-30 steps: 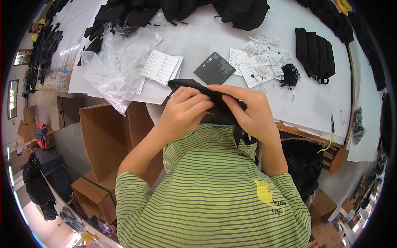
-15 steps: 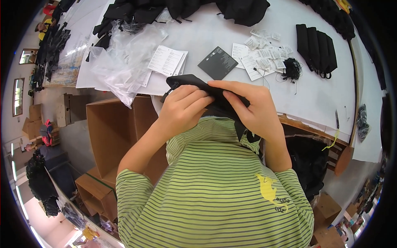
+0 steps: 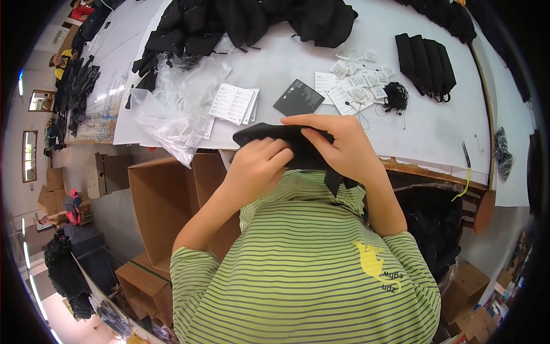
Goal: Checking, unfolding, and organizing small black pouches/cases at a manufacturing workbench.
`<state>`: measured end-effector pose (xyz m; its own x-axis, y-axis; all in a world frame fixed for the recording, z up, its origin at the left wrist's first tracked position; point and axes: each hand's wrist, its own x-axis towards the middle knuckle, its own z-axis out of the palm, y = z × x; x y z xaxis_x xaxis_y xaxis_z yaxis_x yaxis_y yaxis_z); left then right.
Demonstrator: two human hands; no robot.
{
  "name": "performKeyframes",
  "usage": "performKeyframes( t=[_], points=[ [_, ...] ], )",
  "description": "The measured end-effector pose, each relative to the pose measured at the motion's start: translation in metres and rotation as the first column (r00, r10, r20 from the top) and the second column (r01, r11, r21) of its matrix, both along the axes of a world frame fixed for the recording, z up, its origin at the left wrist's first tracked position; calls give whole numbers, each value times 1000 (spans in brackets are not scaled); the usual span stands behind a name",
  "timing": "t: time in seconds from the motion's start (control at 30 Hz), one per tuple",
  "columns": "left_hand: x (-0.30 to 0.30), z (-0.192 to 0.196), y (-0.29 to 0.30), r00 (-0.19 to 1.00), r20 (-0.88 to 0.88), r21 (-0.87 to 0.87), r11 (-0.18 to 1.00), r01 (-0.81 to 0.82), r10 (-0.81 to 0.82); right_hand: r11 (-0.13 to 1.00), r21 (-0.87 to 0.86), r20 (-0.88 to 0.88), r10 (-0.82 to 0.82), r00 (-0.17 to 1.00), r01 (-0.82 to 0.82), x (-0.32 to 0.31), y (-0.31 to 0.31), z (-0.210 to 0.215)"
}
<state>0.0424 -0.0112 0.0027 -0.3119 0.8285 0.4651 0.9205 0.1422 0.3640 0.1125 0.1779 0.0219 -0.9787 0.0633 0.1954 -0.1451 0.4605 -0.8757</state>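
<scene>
Close to my body, at the table's front edge, I hold a black fabric pouch (image 3: 306, 150) with a short strap end hanging below it. My right hand (image 3: 345, 143) pinches its upper right part between thumb and fingers. Curled against its left side are the fingers of my left hand (image 3: 259, 167), slightly blurred, their tips partly hidden. Beyond the pouch lie a black printed card (image 3: 298, 98), a stack of white printed leaflets (image 3: 234, 104), more white leaflets (image 3: 338, 94) and a heap of small white labels (image 3: 362, 77).
A bundle of black cords (image 3: 396, 96) lies beside the labels, near a row of black pouches (image 3: 425, 64). Clear plastic bags (image 3: 172, 109) and black fabric items (image 3: 252, 23) cover the left and far table. Open cardboard boxes (image 3: 163, 195) stand below left. Thread snips (image 3: 466, 153) lie at right.
The view has shifted slightly. My left fingers have moved down and left over the pouch, which now lies flatter. My right hand keeps its pinch.
</scene>
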Motion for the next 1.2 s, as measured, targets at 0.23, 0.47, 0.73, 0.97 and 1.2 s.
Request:
performKeyframes(
  t=[0.23,0.47,0.73,0.97,1.2],
  points=[
    [1,-19,-6,976,214,-454,883,123,-26,948,-265,112,210,971,-174,-18,-6,-33],
    [-13,-22,-36,630,741,-415,896,156,234,824,-520,369,454,811,-224,46,43,-102],
    [-15,-51,-48,523,827,-263,964,41,204,990,-139,427,73,901,-14,64,12,-99],
    [-21,-57,-54,440,894,-195,956,221,80,944,-310,422,242,874,-111,37,43,-64],
    [-21,-66,-52,384,918,-261,877,404,97,909,-379,455,346,821,-173,30,77,-36]
  ],
)
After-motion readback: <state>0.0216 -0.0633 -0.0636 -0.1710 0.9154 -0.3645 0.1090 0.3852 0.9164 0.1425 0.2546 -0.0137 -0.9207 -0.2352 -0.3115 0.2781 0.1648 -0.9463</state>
